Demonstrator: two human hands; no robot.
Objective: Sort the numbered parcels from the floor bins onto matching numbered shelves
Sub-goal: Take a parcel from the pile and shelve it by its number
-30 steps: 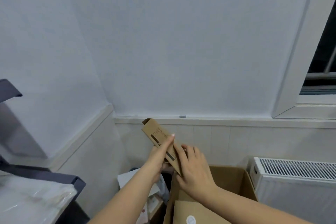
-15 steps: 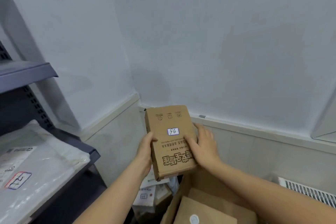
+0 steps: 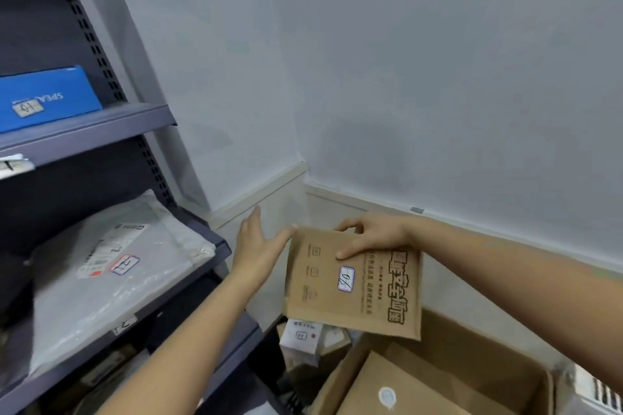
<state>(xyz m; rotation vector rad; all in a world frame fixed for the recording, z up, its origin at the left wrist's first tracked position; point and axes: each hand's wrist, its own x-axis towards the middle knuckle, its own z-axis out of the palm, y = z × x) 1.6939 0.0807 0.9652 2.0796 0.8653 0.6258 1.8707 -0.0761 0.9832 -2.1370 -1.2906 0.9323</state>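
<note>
Parcel, a flat brown cardboard mailer with a small handwritten label that looks like "10", is held in the air by the right hand, thumb on its face and fingers curled over the top edge. The left hand is beside its left edge, fingers straight and spread, only a fingertip touching the corner. Below the right hand sits an open cardboard bin with another parcel inside. To the left of the left hand stands the shelf unit, holding a grey bag labelled "12" and a blue box. The step looks like reading the number; next comes finding the matching shelf, which is not in view here.
</note>
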